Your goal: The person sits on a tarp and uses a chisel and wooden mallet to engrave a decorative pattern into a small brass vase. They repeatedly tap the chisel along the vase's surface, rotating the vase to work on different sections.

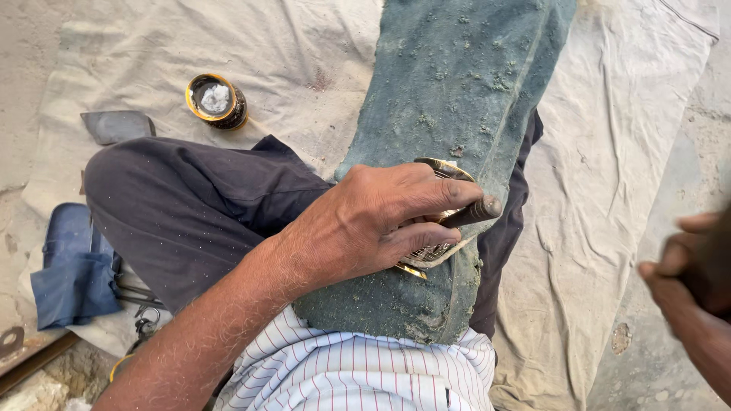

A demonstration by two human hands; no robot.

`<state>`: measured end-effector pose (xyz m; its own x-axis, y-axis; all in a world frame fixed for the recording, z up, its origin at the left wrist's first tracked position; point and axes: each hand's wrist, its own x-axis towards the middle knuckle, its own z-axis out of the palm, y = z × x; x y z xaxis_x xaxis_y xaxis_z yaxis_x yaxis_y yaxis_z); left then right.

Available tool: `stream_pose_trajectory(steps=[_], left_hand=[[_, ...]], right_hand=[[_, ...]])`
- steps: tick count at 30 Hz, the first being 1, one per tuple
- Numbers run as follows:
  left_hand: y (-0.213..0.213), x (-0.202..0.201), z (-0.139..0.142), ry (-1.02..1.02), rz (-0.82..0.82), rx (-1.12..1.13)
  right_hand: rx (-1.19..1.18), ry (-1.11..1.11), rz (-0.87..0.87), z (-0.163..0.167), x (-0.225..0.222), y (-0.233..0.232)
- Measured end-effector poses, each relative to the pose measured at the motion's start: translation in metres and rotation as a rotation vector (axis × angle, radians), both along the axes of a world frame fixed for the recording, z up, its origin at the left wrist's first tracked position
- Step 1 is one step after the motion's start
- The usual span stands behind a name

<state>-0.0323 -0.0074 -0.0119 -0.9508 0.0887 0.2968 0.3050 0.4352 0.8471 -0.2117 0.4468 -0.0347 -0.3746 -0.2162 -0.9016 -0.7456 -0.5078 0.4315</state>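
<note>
My left hand (373,221) lies on a long, green, gritty block (457,84) that rests across my lap. Thumb and fingers pinch a short dark rod tool (474,211), its tip pointing right. Under the fingers, a gold-coloured patterned metal band (435,253) is pressed against the block; most of it is hidden by the hand. My right hand (689,274) is at the right edge, blurred, with curled fingers. Something dark may be in it, but I cannot tell what.
A pale cloth sheet (609,152) covers the ground. On it stand a small round tin with white paste (215,100) and a flat dark metal piece (116,125). A blue folded cloth (72,278) and metal hand tools (138,298) lie at the left.
</note>
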Motion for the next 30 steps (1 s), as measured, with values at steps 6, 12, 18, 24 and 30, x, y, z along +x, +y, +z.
stream_pose_trajectory(steps=[6, 12, 18, 24, 30], left_hand=[[0.002, 0.002, 0.004, -0.015, 0.027, -0.018], [0.008, -0.007, 0.011, 0.015, -0.004, 0.000], [0.006, -0.010, 0.016, -0.046, -0.054, -0.046], [0.003, -0.010, 0.016, -0.041, -0.050, -0.050], [0.002, -0.011, 0.018, -0.081, -0.081, -0.017]], right_hand=[[1.415, 0.184, 1.685, 0.032, 0.032, -0.029], [2.965, 0.433, 2.430, 0.063, 0.054, -0.072], [3.429, 0.292, 2.466, 0.051, 0.055, -0.072], [3.168, 0.578, 2.514, 0.041, 0.053, -0.057], [3.181, 0.506, 2.483, 0.041, 0.054, -0.067]])
